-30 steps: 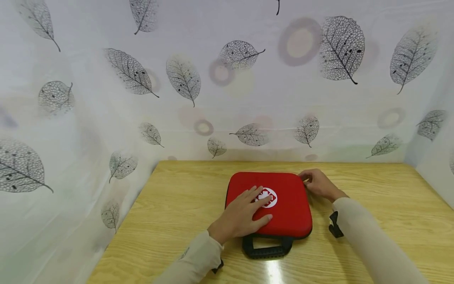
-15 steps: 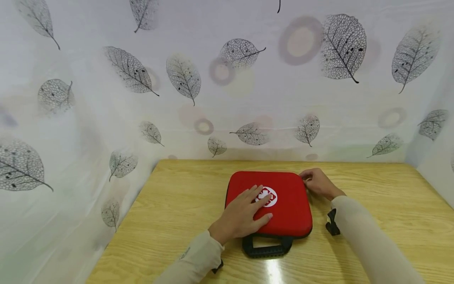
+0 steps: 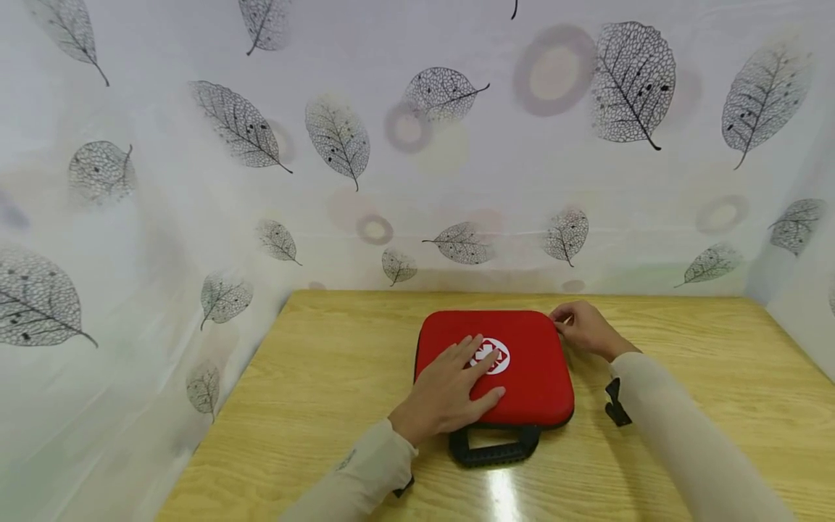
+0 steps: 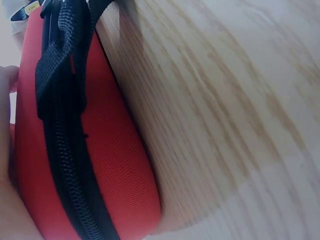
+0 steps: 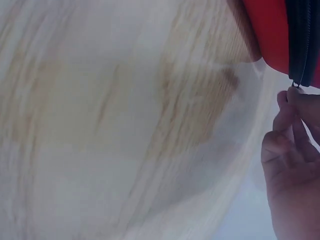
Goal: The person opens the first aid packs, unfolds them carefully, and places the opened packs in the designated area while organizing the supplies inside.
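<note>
A red first aid case [image 3: 535, 377] with a white emblem lies flat on the table, its black handle [image 3: 493, 455] toward me. My left hand [image 3: 446, 388] rests spread on the lid, fingers straight and partly over the emblem. At the far right corner, my right hand [image 3: 587, 330] pinches a small zipper pull [image 5: 296, 86] between thumb and finger, as the right wrist view shows. The black zipper [image 5: 306, 40] runs round the case's side and looks closed where it shows. In the left wrist view, the zipper [image 4: 70, 170] and handle strap [image 4: 60, 65] appear along the front side.
The wooden table [image 3: 326, 362] extends to both sides of the case. Behind it and at the sides hangs a pale sheet [image 3: 417, 174] printed with leaves. Dark bands [image 3: 615, 403] sit at the wrists.
The view has tilted slightly, so everything sits a little differently in frame. My left hand stays on the lid, and my right hand keeps its pinch at the far right corner.
</note>
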`<control>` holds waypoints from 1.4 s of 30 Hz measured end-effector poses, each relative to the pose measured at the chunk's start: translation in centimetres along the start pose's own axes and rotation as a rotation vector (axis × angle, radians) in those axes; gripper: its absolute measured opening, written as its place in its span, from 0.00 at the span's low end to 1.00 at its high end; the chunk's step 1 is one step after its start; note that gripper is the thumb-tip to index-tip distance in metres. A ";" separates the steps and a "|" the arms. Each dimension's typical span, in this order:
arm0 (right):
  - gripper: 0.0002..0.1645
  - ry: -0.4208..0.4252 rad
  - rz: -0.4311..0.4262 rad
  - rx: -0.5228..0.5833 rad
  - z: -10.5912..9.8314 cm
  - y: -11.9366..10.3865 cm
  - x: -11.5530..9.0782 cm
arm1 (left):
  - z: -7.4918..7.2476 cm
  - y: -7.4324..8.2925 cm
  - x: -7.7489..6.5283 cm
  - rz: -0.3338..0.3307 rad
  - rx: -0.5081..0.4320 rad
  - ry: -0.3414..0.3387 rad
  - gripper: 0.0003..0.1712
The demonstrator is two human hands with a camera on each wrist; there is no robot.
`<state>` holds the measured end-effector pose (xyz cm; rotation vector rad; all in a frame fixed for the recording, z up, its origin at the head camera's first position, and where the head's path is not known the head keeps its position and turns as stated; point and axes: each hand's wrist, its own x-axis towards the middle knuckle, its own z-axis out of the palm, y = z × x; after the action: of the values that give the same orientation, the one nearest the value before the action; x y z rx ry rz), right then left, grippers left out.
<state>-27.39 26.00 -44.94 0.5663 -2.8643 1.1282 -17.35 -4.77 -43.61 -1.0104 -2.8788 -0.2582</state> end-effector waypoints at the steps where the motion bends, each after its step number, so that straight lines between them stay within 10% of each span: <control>1: 0.06 0.002 -0.007 -0.019 -0.1 -0.1 0.0 | 0.0 0.0 0.0 -0.002 -0.005 0.000 0.37; 42: 0.03 -0.009 -0.063 -0.173 -0.5 -2.2 -5.9 | 0.1 0.2 0.5 -0.025 0.008 -0.005 0.37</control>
<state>-21.27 26.82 -43.95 0.6477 -2.8904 0.8611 -17.66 -4.29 -43.66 -0.9754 -2.8963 -0.2461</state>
